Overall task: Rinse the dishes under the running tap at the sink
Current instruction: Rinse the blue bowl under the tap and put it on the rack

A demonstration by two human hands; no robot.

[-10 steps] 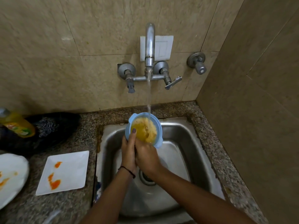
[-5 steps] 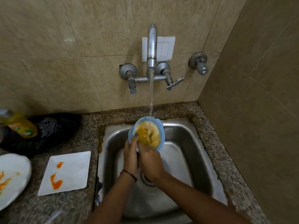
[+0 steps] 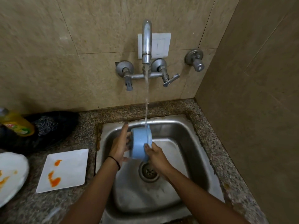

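Note:
A light blue bowl (image 3: 140,143) is held on its side over the steel sink (image 3: 191,143), its outer wall facing me and its mouth turned right. Water from the wall tap (image 3: 146,41) falls in a thin stream onto the bowl's upper rim. My left hand (image 3: 120,145) presses flat against the bowl's base on the left, fingers spread. My right hand (image 3: 156,155) grips the rim at the lower right. The bowl's inside is hidden.
A square white plate (image 3: 64,168) with orange sauce smears lies on the granite counter left of the sink. A round white plate (image 3: 11,173) with stains sits at the far left edge. A yellow dish-soap bottle (image 3: 16,124) and a dark scrubber (image 3: 47,125) lie behind them. The drain (image 3: 148,172) is below my hands.
The bowl, earlier facing me with yellow residue inside, has been tipped onto its side so its blue outside shows. Both hands shifted around it and lower in the sink.

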